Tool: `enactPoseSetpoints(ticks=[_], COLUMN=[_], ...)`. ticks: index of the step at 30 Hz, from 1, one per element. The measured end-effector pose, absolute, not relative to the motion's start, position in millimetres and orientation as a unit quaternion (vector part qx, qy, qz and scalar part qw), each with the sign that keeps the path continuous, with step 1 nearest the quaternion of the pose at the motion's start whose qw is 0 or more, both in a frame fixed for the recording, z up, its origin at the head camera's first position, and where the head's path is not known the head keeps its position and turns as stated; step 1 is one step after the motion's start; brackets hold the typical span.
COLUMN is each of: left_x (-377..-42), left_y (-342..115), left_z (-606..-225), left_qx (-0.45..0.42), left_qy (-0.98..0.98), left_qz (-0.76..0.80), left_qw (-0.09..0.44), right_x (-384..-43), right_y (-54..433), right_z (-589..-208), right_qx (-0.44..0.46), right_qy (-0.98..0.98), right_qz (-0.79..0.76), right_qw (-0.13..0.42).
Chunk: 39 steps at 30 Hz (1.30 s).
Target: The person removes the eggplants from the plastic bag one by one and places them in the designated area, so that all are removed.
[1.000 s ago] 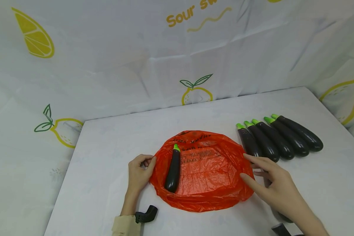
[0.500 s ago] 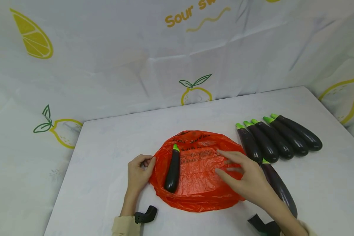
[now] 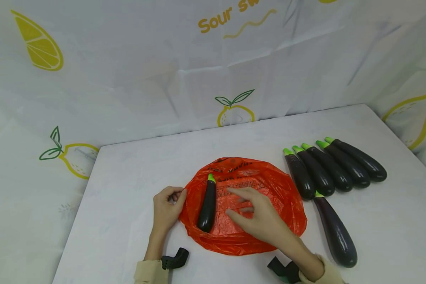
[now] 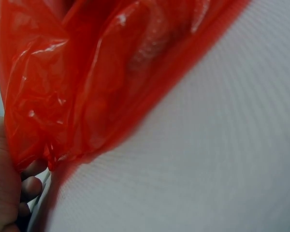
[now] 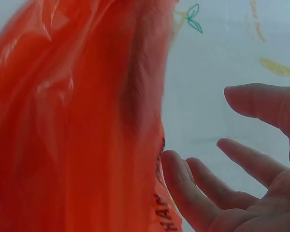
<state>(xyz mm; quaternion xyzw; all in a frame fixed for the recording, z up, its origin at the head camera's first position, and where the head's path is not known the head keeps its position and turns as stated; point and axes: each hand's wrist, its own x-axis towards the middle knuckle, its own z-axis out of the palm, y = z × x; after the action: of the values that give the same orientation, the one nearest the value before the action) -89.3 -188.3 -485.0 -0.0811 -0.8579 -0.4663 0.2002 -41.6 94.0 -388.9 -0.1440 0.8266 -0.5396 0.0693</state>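
Observation:
A red plastic bag [image 3: 284,205] lies spread open on the table, dark lettering printed on its inside. Within its left part rests an eggplant [image 3: 207,207] with a bright green stem end. My left hand [image 3: 167,209] pinches the bag's left edge between thumb and fingers; the left wrist view shows the gathered red film [image 4: 77,96] at the fingertips. Over the middle of the bag hovers my right hand [image 3: 260,217], fingers spread and thumb apart, holding nothing, to the right of that eggplant. In the right wrist view the fingers [image 5: 193,198] are beside the bag.
Several eggplants [image 3: 326,169] lie side by side at the right of the white table [image 3: 135,169]. One more eggplant [image 3: 335,232] lies apart in front of them, right of the bag. Behind the table hangs a white cloth [image 3: 127,79] with lemon prints.
My right hand has moved left from the bag's right edge to above its middle, uncovering the front eggplant on the right. My left hand keeps its place on the bag's edge.

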Motion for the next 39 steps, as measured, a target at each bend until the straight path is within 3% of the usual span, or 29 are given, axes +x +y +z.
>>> enactPoseSetpoints(ticks=[14, 27, 39], left_x=[-86.4, -87.1, -88.8], left_y=[-190.3, -189.2, -185.8], left_z=[-484.3, -483.9, -482.7], left_qx=[-0.070, -0.078, -0.080], left_qy=[-0.863, -0.864, -0.857], left_qz=[-0.465, -0.460, -0.466], left_qw=[0.186, 0.191, 0.208], right_x=[-44.8, -43.3, -42.8], right_y=[55.9, 38.3, 34.3], right_z=[-405.3, -413.9, -421.8], right_qx=[-0.122, -0.120, -0.137], right_qy=[0.810, 0.838, 0.822], right_qz=[-0.558, -0.523, -0.543], right_qw=[0.130, 0.102, 0.109])
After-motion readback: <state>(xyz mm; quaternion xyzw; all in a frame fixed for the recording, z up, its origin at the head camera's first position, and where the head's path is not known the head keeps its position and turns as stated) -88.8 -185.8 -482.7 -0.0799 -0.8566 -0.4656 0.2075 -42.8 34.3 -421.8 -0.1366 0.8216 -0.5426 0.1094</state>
